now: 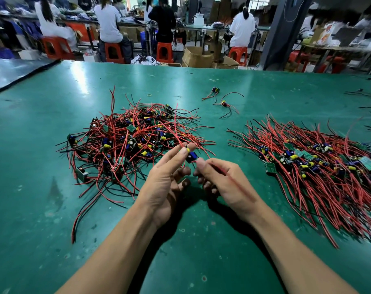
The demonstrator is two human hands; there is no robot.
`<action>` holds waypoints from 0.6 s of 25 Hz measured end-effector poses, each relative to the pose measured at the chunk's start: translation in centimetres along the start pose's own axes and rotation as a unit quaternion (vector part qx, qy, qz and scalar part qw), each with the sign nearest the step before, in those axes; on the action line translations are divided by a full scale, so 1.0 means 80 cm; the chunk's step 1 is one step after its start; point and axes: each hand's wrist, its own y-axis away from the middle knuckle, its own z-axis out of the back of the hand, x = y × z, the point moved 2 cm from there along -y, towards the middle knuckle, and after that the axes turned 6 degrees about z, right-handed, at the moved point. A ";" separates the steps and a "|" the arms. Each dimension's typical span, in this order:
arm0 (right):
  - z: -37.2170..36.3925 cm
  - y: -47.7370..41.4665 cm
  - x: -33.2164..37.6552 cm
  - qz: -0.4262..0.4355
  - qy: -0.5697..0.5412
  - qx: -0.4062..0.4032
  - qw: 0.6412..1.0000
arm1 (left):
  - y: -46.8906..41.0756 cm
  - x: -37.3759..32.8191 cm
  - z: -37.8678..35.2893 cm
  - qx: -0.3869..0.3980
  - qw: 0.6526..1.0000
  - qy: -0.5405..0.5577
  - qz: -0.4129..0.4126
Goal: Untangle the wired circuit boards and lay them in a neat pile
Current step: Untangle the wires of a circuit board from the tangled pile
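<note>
Left hand (169,172) pinches one wired circuit board (191,157) by the tangled heap (129,141), right hand (224,181) pinches its red leads (231,176), and the neat pile (320,166) sits off right, nearer that hand.

A tangled heap of wired circuit boards (135,141) lies left of centre on the green table (180,85), its small green boards with blue and yellow components buried among red and black leads that stick out every way. To the right lies the sorted pile (320,166) (boards bunched together, leads combed roughly one way, toward the near edge). A single board (191,156) is pinched above the table between the left hand (169,177) and right hand (224,181), and two stray boards (216,90) lie apart farther back.
</note>
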 end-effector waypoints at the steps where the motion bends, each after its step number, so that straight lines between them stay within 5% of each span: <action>1: 0.000 -0.002 0.001 -0.004 -0.024 -0.020 1.000 | 0.001 0.000 0.000 -0.003 1.000 0.000 -0.004; 11: 0.005 -0.006 0.007 -0.064 -0.195 -0.081 0.975 | 0.003 0.002 -0.006 0.089 0.996 0.003 -0.001; 15: 0.016 -0.005 0.013 -0.089 -0.248 -0.024 0.964 | 0.005 0.006 -0.009 0.084 0.994 0.019 0.071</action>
